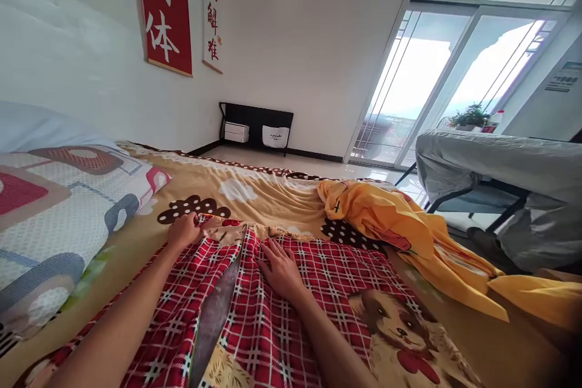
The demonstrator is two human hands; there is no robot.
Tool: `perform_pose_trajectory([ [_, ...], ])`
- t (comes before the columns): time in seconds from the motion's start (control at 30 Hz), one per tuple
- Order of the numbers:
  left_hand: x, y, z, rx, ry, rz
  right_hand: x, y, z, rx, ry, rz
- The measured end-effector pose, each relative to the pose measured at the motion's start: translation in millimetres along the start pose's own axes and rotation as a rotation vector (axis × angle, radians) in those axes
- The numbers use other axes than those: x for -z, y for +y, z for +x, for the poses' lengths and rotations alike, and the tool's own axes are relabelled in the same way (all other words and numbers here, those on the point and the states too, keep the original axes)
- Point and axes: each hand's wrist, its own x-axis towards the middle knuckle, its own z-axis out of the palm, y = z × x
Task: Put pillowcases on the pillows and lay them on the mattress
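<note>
Plaid cover point(336, 267): spread on the near part of the bed point(282, 197), its far hem well short of the bed's far edge. A grey slit point(218, 306) runs lengthwise through it; whether this is an opening or a lining cannot be told. Possible fault: uneven pull on the two sides would likely widen the slit and skew the print.

Right hand point(282, 273): flat on the cover just right of the slit, fingers extended and slightly parted, gripping nothing. Light pressure could let this side slide or bunch.

Left hand point(184, 231): closed narrow on the cover's far hem, left of the slit; fingertips partly hidden. Possible fault: if the cloth is double there, a pinch on one layer would leave the other behind.

Pillow point(68, 206): toward the bed's left edge, near the cover. A wide leftward pull could jam cloth against it.

Yellow cloth point(386, 212): toward the bed's right edge, close to the cover's far right corner. Shifting that corner could drag it along, through contact.
</note>
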Motion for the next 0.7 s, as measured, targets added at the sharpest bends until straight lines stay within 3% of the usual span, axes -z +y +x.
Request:
perform_pose_trajectory([
  [0.1,20.3,2.3,13.8,0.005,0.013,-0.010,1.3,-2.6,-0.1,0.004,-0.010,0.008],
  [0.2,32.3,4.6,12.7,0.047,0.102,0.007,3.7,-3.3,-1.4,0.010,-0.019,0.020],
  [0.3,27.6,5.6,-2.0,0.045,0.264,0.041,5.2,-2.8,-1.8,0.011,-0.017,0.031],
  [0.37,15.5,7.8,-13.0,-0.036,0.322,0.060,4.5,-3.2,-1.3,0.012,-0.017,0.034],
  [0.47,-6.4,13.2,-23.4,-0.244,0.075,0.062,2.2,-4.9,-0.3,0.015,-0.021,0.033],
  [0.53,-16.4,15.2,-25.5,-0.303,-0.109,0.059,2.6,-3.9,0.0,0.019,-0.025,0.039],
  [0.63,-21.1,12.0,-25.8,-0.271,-0.152,0.070,9.7,8.4,-0.3,0.069,-0.085,0.058],
  [0.7,-20.7,7.3,-25.8,-0.237,-0.130,0.089,17.7,25.6,-0.6,0.024,-0.082,0.010],
])
